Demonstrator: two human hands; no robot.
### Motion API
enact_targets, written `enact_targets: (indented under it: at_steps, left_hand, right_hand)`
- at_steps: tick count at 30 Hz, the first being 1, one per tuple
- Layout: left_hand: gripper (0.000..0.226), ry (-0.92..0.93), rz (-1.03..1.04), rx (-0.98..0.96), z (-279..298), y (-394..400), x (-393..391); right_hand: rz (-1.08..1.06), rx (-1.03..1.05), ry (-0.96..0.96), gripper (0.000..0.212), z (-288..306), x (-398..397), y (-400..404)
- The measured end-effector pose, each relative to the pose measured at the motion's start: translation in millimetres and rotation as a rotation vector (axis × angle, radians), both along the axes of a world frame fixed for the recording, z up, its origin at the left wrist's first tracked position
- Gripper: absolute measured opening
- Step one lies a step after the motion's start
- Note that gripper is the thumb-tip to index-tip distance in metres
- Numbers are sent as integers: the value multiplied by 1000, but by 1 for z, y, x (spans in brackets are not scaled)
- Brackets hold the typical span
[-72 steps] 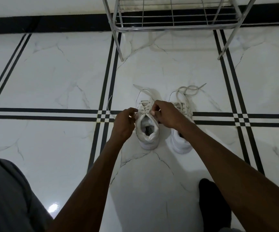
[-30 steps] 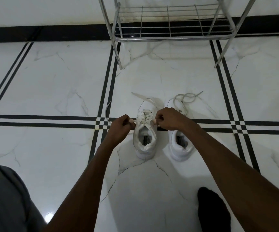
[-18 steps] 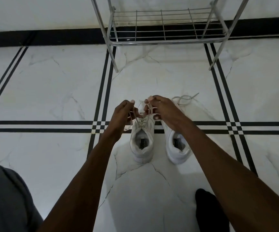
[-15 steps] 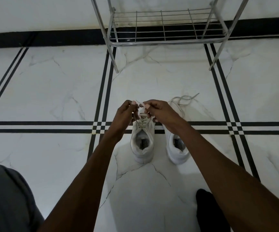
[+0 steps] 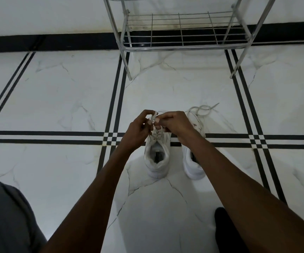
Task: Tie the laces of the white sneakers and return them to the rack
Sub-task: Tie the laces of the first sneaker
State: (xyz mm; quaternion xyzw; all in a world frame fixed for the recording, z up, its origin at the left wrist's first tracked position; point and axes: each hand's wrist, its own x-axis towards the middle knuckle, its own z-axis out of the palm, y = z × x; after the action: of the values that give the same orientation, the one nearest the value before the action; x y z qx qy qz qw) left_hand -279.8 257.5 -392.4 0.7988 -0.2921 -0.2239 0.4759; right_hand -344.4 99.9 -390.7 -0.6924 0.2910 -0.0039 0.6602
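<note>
Hands: left grip [image 5: 138, 127] and right grip [image 5: 173, 122] pinch left sneaker's lace [image 5: 153, 118] | rack [image 5: 184, 46] ahead, bare floor [image 5: 165, 88] between

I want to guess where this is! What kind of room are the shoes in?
Probably a hallway or entryway in a home. There's a metal shoe rack against the wall, a shiny marble-look tiled floor, and white sneakers being laced.

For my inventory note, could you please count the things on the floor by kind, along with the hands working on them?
White sneakers: 2, left one and right one
Metal rack: 1
Hands: 2, left and right, both pinching the left sneaker's lace
Total: 5
</note>
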Motion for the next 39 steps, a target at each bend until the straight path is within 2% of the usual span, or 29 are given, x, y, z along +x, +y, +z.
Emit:
enact_targets:
  at_steps: [4, 7, 9, 11, 14, 17, 19, 22, 24, 27, 31, 34, 39]
  left_hand:
    - [21, -15, 7, 33, 1, -2, 1]
    - [32, -36, 8, 10, 0, -3, -1]
    - [47, -26, 16, -3, -3, -3, -2]
    - [61, 45, 46, -5, -8, -3, -2]
    - [60, 206, 127, -11, -14, 0, 0]
    - [54, 295, 208, -2, -17, 2, 2]
    - [53, 313, 250, -24, -18, 1, 4]
    - [46, 333, 252, -45, -18, 0, 4]
    - [42, 341, 242, -61, -17, 1, 2]
    - [35, 374, 238, -116, -16, 2, 1]
    - [40, 377, 163, -147, -13, 1, 4]
    - [42, 317, 96, -80, -11, 0, 5]
    - [15, 94, 186, 61, -10, -3, 5]
  right_hand:
    - [133, 76, -85, 17, 0, -4, -2]
    - [101, 79, -97, 24, 0, -4, -1]
    - [13, -17, -67, 30, -2, -1, 2]
    - [-69, -92, -44, 34, -6, 2, 6]
    - [-130, -10, -92, 22, -10, 1, 6]
    - [60, -8, -116, 20, -8, -7, -2]
    - [237, -146, -60, 17, -1, -11, -10]
    - [366, -498, -27, 11, 7, -9, -17]
    - [351, -677, -76, 9, 8, -5, -14]
    - [251, -776, -154, 8, 2, -3, -7]
    - [58, -633, -185, 5, -3, -2, 0]
    - [-16, -485, -191, 5, -4, -4, 2]
    - [-41, -335, -84, 18, -4, -10, -5]
